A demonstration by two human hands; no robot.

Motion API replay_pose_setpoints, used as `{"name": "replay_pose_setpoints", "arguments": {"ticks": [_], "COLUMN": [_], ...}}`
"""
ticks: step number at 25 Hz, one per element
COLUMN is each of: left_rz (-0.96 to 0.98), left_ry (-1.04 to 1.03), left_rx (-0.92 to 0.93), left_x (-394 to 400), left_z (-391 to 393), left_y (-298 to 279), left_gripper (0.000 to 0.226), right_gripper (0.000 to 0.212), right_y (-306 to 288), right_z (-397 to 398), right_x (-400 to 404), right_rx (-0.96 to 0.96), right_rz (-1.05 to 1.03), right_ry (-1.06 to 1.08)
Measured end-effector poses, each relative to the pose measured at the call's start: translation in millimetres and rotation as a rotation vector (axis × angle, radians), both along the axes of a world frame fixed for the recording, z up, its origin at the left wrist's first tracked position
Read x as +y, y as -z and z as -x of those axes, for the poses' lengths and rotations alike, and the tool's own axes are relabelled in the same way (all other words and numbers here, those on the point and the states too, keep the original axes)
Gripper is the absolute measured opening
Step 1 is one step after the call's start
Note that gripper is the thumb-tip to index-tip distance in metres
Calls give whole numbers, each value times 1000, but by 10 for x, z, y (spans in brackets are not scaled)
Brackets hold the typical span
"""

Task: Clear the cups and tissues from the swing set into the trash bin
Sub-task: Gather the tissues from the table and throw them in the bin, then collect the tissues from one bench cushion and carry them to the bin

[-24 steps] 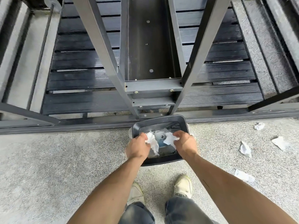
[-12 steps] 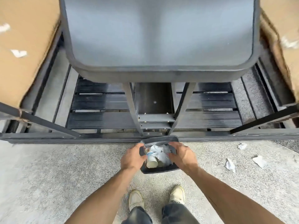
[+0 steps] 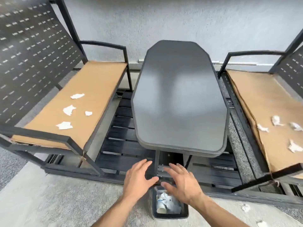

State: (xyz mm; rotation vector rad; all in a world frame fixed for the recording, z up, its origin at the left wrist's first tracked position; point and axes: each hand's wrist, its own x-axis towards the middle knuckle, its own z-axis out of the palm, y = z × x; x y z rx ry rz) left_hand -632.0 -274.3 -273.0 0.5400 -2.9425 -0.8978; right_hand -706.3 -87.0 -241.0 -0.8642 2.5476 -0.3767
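With trash bin set on the ground before the table for short carries, left hand and right hand spread empty above it, cup and tissues inside, more tissues on the seats beside the table.

Worktop at centre, between two benches. Left bench carries four tissues; right bench carries four more. Bin on floor before worktop's near end, cup and tissues inside. Left hand and right hand above bin's far edge. Loose tissues on floor right of bin.
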Motion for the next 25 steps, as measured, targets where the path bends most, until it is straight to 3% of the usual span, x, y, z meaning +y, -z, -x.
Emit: {"name": "replay_pose_setpoints", "arguments": {"ticks": [5, 9, 17, 25], "left_rz": [112, 159, 274, 312], "left_ry": [0, -119, -368, -542], "left_rx": [88, 141, 135, 136], "left_x": [-344, -601, -896, -1281], "left_z": [-72, -169, -742, -1317], "left_y": [-720, -1202, -1830, -1934], "left_gripper": [77, 78, 80, 85], "right_gripper": [68, 62, 67, 69], "right_y": [-843, -1293, -1549, -1668], "right_z": [228, 473, 423, 201], "right_x": [-377, -639, -1039, -1663], "right_rx": [230, 337, 392, 393], "right_rz": [105, 163, 247, 335], "right_ry": [-92, -166, -344, -462]}}
